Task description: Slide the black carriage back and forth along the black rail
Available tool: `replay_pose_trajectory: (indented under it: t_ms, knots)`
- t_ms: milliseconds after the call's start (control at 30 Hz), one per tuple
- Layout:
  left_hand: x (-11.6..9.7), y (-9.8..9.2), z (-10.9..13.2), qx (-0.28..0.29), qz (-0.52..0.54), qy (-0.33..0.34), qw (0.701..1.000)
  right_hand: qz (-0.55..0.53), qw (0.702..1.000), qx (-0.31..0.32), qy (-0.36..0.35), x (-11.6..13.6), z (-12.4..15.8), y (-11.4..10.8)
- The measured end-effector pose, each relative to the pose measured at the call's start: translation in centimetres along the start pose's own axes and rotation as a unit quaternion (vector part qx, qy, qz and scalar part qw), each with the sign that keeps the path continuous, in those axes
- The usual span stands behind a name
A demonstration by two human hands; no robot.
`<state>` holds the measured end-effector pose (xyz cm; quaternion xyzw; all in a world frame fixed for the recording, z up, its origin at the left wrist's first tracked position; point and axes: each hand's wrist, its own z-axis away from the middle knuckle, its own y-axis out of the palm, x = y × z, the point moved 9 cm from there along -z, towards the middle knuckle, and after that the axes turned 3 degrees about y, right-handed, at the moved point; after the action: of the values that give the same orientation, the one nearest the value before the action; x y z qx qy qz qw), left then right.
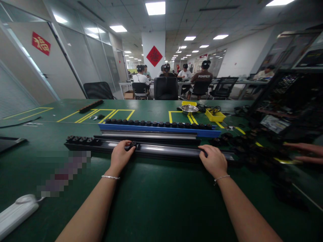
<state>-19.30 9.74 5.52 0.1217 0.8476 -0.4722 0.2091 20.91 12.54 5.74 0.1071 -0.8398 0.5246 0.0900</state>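
A long black rail [169, 150] with a shiny top lies across the green table in front of me. My left hand [120, 157] is closed, with thumb and fingers pinching a small black block [133, 145] on the rail. More black blocks [84, 139] sit in a row at the rail's left end. Toward the rail's right part, my right hand [214, 160] is curled at its edge; a dark bit shows by the thumb, and I cannot make out what it is. Behind lie a second rail [151, 135] and a blue holder [161, 129] carrying several black blocks.
Many loose black parts [248, 144] lie to the right, near another person's hand [305, 152]. A metal bowl [189, 108] and a yellow bin [215, 115] stand farther back. A white object [19, 211] lies at the lower left. Several people sit at desks beyond.
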Motion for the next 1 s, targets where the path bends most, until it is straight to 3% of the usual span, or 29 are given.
replay_pose_trajectory:
  t_ms: [1000]
  knots:
    - [-1.0, 0.8, 0.3, 0.04, 0.012, 0.039, 0.998, -0.003, 1.0, -0.005, -0.004, 0.1, 0.1, -0.2]
